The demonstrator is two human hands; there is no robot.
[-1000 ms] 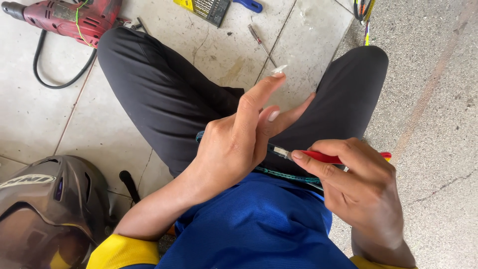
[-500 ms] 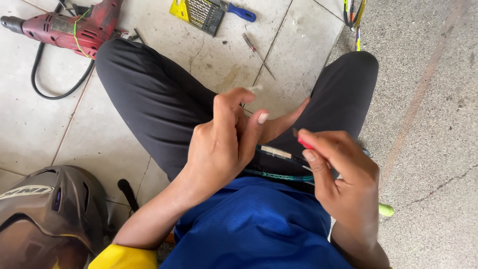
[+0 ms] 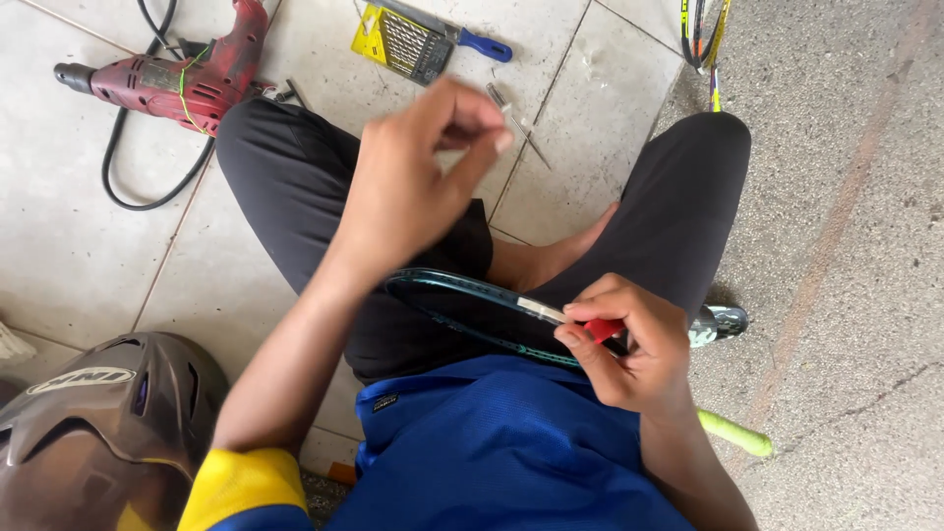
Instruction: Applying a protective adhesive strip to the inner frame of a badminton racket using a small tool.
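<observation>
I sit cross-legged on a tiled floor with a dark teal racket frame across my lap. My right hand grips a red-handled tool whose metal tip rests on the frame. My left hand is raised above my left knee, thumb and fingertips pinched together; whether a thin string sits between them I cannot tell. The racket's green grip pokes out beside my right forearm.
A red power drill with a black cord lies at the far left. A yellow bit case and a blue-handled screwdriver lie ahead. A grey helmet sits at my left. Another racket lies at the top right.
My left hand has lifted off the racket frame and risen with its fingers pinched. My right hand has closed further around the red tool and brought it to the frame.
</observation>
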